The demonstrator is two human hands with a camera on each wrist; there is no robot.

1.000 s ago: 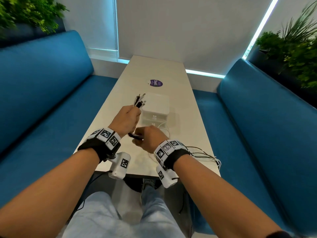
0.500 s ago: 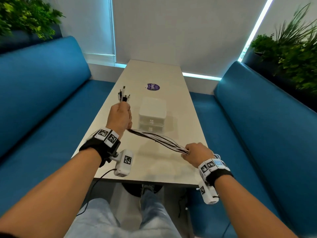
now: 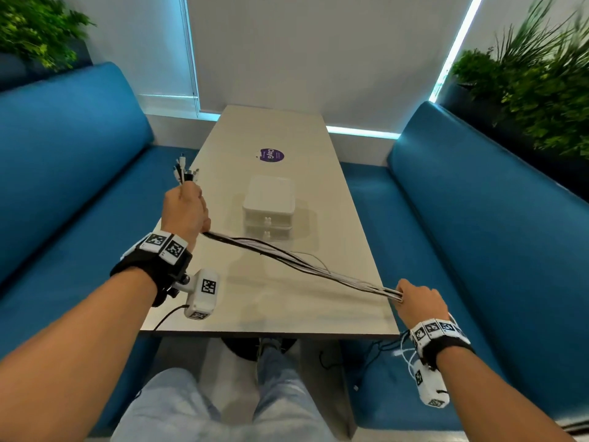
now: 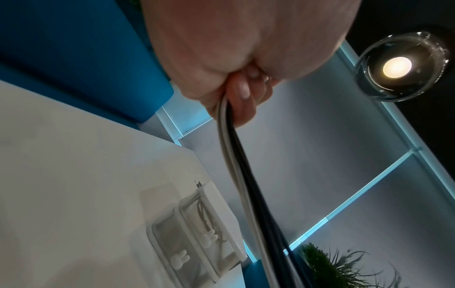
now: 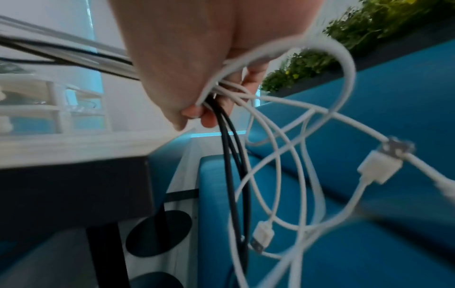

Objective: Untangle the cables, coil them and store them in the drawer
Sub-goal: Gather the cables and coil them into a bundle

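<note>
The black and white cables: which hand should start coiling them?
Probably the right hand: the loose plug ends dangle below it off the table edge, free to wind. The left hand grips the black and white cables near their other ends, a good anchor.

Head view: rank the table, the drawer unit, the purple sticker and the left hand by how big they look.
1. Table, by far the largest.
2. Drawer unit and left hand look about alike; the hand is nearer the camera, so I won't rank them.
3. Purple sticker, smallest, though farthest away.
</note>
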